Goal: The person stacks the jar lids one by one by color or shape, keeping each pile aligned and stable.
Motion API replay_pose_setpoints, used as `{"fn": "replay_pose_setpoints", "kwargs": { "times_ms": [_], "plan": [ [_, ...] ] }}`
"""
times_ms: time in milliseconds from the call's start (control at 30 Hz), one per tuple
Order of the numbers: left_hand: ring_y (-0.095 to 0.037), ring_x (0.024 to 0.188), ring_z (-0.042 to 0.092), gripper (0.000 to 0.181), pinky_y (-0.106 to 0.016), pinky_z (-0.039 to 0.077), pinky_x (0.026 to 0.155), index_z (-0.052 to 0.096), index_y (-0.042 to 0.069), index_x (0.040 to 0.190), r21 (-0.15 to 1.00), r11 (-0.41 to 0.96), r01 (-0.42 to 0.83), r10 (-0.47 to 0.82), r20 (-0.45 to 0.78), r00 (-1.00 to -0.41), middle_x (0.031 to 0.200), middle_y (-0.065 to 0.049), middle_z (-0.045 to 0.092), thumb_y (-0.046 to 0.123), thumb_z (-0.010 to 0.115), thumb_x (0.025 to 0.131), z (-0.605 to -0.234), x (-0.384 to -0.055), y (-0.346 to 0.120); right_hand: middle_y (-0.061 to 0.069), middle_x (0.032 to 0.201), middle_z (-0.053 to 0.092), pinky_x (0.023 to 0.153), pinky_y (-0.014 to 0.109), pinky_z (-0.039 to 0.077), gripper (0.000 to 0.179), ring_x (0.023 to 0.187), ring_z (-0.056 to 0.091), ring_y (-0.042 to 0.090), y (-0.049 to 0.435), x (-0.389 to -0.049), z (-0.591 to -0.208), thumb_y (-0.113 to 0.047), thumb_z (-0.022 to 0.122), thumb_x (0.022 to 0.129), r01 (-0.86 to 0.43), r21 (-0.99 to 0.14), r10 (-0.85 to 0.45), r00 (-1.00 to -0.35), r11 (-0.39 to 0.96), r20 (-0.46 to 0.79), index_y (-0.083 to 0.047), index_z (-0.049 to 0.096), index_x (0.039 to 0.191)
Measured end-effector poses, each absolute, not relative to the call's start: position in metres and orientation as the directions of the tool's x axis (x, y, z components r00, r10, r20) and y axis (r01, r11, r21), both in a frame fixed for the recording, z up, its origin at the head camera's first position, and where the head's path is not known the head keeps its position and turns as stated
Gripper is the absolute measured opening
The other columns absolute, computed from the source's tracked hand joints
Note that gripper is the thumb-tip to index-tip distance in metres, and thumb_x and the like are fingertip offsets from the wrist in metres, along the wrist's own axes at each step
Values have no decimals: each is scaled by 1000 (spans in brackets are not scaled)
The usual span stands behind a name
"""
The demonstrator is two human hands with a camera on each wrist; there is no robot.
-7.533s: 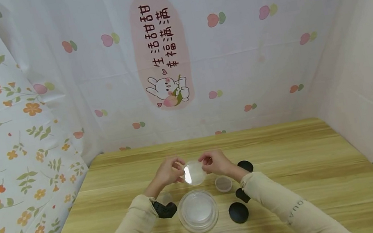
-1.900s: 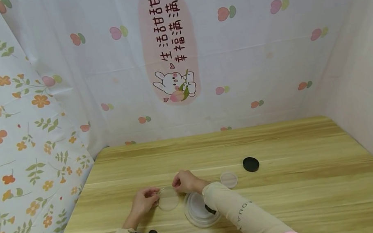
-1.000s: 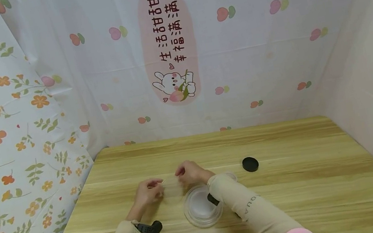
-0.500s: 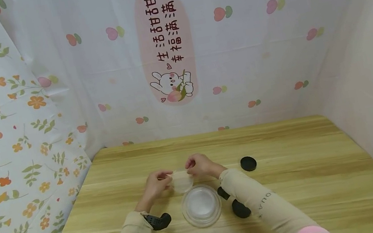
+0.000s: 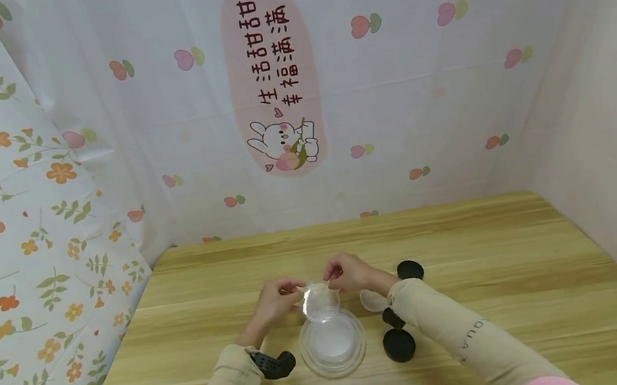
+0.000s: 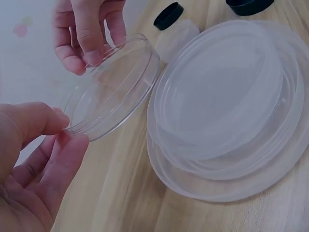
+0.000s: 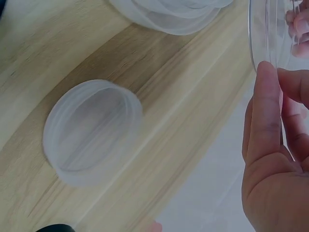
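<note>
Left hand (image 5: 275, 300) and right hand (image 5: 352, 273) pinch opposite sides of the round clear dish (image 5: 320, 300), tilted just beyond the clear stack (image 5: 334, 343) toward the far edge of the counter (image 5: 500, 296), its exact height hard to judge.

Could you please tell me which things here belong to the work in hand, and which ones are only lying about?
Belonging to the work, I judge:
clear round dish, pinched by left hand and right hand
stack of translucent round lids, close to it

Probably just lying about, untouched:
small translucent lid
nearer black lid
farther black lid
</note>
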State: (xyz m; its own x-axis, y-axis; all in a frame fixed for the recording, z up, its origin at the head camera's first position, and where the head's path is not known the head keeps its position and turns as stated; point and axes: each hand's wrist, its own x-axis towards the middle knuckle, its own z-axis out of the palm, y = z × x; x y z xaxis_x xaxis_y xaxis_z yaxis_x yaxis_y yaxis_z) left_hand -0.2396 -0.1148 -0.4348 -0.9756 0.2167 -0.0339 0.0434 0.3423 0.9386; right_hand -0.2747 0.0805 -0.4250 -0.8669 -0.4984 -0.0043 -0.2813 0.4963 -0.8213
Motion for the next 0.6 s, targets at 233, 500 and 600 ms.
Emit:
{"fn": "replay_pose_setpoints", "kwargs": {
  "times_ms": [233,500,600],
  "plan": [
    [-15,70,54,18,-38,52,63,63,-4,96,926,373,57,253,-43,-966,77,-8,55,-2,56,80,-432,-237,-111,4,67,53,56,36,51,6,57,53,17,87,-267,-424,6,58,77,-285,-819,-524,-852,498,-22,5,59,82],
    [-12,66,54,21,-35,52,62,62,-7,98,913,400,78,335,-66,-940,75,-5,54,-2,55,79,-435,-234,-111,2,66,53,53,28,50,6,57,53,15,91,-261,-425,6,57,77,-331,-791,-575,-817,515,-32,6,59,83],
    [-12,64,53,22,-34,52,61,63,-6,99,908,411,79,372,-88,-924,74,-5,54,-3,54,78,-434,-232,-112,2,67,53,52,25,49,6,56,51,11,93,-258,-427,7,57,77,-347,-789,-599,-800,508,-34,5,59,82]
  ]
}}
